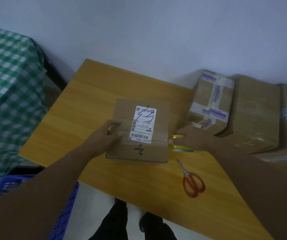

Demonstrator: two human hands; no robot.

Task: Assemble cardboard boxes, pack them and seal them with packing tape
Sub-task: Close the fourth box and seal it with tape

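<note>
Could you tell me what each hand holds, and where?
Right hand grips the tape roll by its rim; left hand holds the cardboard box at its left edge.

Plain room doubling as my small parcel-packing spot: bare wall [156, 32], wooden table [80, 118], pale floor [94, 196]. Evidence: taped cartons [253, 110] stacked at right, labelled box [158, 146], tape roll [179, 147], red scissors [192, 182]. Green checked cloth [9, 92] and blue plastic crate [66, 205] at left read domestic, not warehouse.
</note>
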